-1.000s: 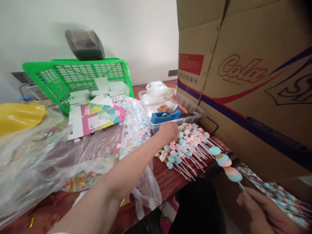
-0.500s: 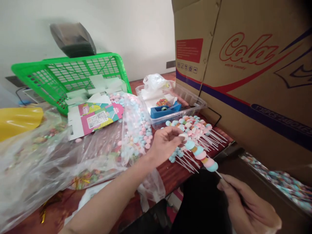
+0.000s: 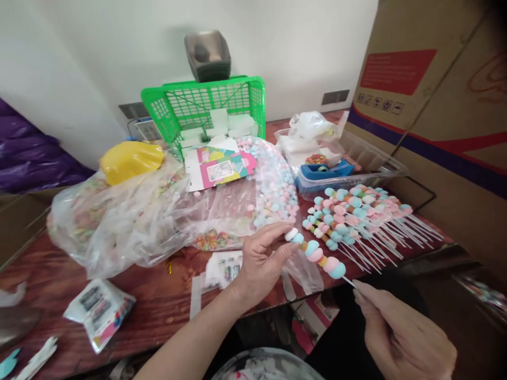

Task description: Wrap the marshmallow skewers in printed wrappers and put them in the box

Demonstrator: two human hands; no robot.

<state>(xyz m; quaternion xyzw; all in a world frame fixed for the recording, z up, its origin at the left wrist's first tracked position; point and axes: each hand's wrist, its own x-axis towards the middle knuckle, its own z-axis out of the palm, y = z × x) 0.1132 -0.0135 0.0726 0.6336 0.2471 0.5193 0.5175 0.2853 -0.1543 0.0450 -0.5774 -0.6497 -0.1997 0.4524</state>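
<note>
Person's right hand (image 3: 406, 330) was at the lower right, thumb and forefinger pinched on the bare white stick of a candy skewer threaded with soft pastel pieces (image 3: 316, 255). Left hand (image 3: 259, 264) had its thumb and fingers drawn close around the skewer's upper tip, in contact with a white piece and the blue piece next to it. Skewer was held slantwise between the two hands, tip toward upper left, in front of the table edge. Order from tip: white, blue, yellowish-brown, blue, pink, orange-brown, pink, blue.

Beyond it, on the red-brown wooden table (image 3: 158, 306), lay a heap of similar pastel skewers (image 3: 358, 211), most white sticks pointing lower right. Directly behind the heap: a clear plastic tray (image 3: 382, 153) containing a blue tape dispenser (image 3: 327, 170).

Left of the heap: a clear plastic bag of pink and blue candies (image 3: 277, 198). A flattened, multicoloured printed carton (image 3: 222, 170) lay beside that bag, in front of a green plastic lattice crate (image 3: 260, 97). A large brown cardboard box with a red label (image 3: 430, 100) stood at right.
</note>
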